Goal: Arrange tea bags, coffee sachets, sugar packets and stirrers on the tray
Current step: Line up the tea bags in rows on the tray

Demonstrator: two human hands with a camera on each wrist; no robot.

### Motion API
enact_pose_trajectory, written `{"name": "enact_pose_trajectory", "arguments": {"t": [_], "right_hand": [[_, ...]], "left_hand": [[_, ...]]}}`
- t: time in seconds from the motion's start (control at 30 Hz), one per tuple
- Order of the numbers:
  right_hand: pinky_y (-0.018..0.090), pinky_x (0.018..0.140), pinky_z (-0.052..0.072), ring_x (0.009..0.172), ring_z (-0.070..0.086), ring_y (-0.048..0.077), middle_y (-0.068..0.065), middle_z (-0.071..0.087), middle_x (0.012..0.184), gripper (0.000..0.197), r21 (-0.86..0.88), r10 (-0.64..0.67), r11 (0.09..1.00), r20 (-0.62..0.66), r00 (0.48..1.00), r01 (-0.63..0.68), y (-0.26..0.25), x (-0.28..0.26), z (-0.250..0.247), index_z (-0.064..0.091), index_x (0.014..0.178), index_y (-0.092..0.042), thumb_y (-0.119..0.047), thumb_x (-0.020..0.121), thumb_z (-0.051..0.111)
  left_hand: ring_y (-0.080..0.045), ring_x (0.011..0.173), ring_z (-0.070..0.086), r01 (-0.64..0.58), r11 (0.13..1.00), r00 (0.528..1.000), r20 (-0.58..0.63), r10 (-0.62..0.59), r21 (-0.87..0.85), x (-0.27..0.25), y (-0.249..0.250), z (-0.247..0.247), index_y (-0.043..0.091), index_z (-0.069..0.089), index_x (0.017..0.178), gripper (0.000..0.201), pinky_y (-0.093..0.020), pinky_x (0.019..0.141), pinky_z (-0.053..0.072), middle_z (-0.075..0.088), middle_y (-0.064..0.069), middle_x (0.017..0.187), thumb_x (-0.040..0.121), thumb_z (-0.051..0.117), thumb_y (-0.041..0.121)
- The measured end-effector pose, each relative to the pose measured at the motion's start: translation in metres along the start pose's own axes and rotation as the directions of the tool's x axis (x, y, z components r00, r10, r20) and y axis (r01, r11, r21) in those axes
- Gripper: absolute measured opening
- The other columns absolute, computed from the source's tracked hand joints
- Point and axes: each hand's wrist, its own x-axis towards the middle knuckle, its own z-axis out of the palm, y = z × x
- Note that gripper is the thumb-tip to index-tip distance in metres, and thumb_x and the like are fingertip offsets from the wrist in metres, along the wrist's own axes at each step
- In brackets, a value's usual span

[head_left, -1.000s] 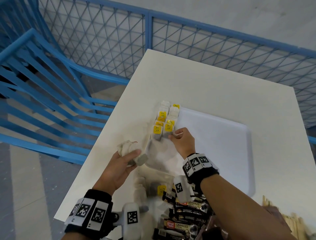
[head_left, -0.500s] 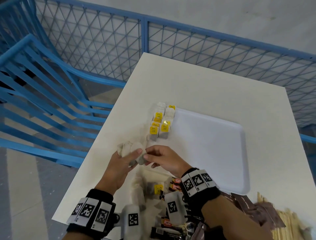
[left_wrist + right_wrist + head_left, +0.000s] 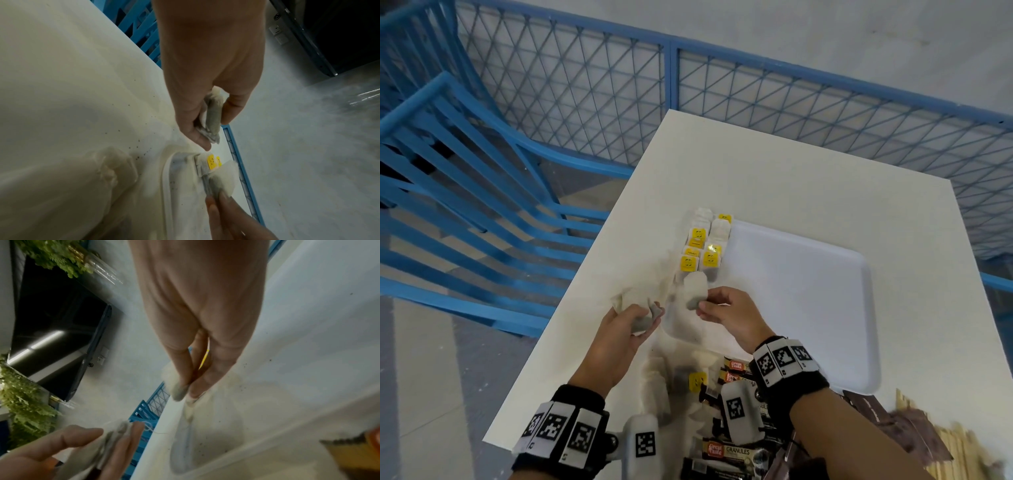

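White table (image 3: 808,178) inside blue fencing. Right hand (image 3: 726,317) is pinching one tea bag (image 3: 693,293) over the tray (image 3: 808,291)'s near-left corner, likely extending the row (image 3: 703,246); left hand (image 3: 625,329) is gripping spare bags (image 3: 643,320) beside the tray.

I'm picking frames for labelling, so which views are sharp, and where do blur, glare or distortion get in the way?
Head view: mostly sharp, wide-angle bend in the blue fence; the wooden stirrers at the lower right are smeared, and glare hits one yellow tag.
Left wrist view: dim and soft; the left hand holding tea bags is readable.
Right wrist view: blurred and strongly warped; the right hand dominates.
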Motion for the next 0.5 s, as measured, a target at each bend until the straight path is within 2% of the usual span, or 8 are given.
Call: {"name": "enact_pose_trajectory", "arguments": {"t": [0.1, 0.2, 0.37, 0.5], "right_hand": [[0.019, 0.059, 0.054, 0.068, 0.061, 0.014, 0.007, 0.064, 0.081, 0.015, -0.057, 0.001, 0.998, -0.163, 0.987, -0.01, 0.0, 0.01, -0.005, 0.06, 0.096, 0.0, 0.001, 0.082, 0.065], [0.023, 0.06, 0.051, 0.071, 0.061, 0.017, 0.007, 0.066, 0.084, 0.014, -0.142, -0.04, 0.99, -0.277, 0.96, 0.0, 0.002, 0.02, -0.01, 0.058, 0.083, -0.011, -0.005, 0.079, 0.07], [0.035, 0.072, 0.055, 0.069, 0.06, 0.018, 0.009, 0.068, 0.083, 0.016, -0.254, -0.09, 0.967, -0.327, 0.941, 0.004, 0.002, 0.032, -0.008, 0.061, 0.083, -0.011, -0.014, 0.076, 0.074], [0.039, 0.077, 0.055, 0.071, 0.059, 0.02, 0.005, 0.063, 0.077, 0.023, -0.29, -0.119, 0.957, -0.329, 0.937, 0.019, 0.002, 0.037, -0.003, 0.054, 0.069, -0.02, -0.012, 0.074, 0.076]], "left_hand": [[-0.024, 0.094, 0.063, -0.003, 1.0, 1.0, -0.008, 0.003, 0.002, 0.001, -0.001, 0.0, 0.001, 0.053, 0.104, 0.018, -0.036, 0.091, 0.049, 0.058, -0.012, 0.103, 0.093, 0.04, -0.002], [-0.023, 0.093, 0.063, -0.006, 1.0, 1.0, -0.012, 0.006, 0.01, 0.001, -0.001, 0.002, 0.004, 0.055, 0.1, 0.016, -0.036, 0.092, 0.049, 0.058, -0.011, 0.1, 0.094, 0.041, -0.002], [-0.021, 0.089, 0.068, -0.002, 0.999, 1.0, 0.007, 0.002, 0.033, 0.002, -0.002, -0.002, 0.001, 0.056, 0.101, 0.013, -0.03, 0.085, 0.055, 0.061, -0.013, 0.097, 0.093, 0.045, -0.001], [-0.023, 0.09, 0.068, 0.002, 1.0, 1.0, 0.02, -0.002, 0.013, 0.001, -0.003, -0.002, 0.0, 0.057, 0.1, 0.012, -0.028, 0.079, 0.057, 0.064, -0.013, 0.095, 0.092, 0.049, -0.002]]}}
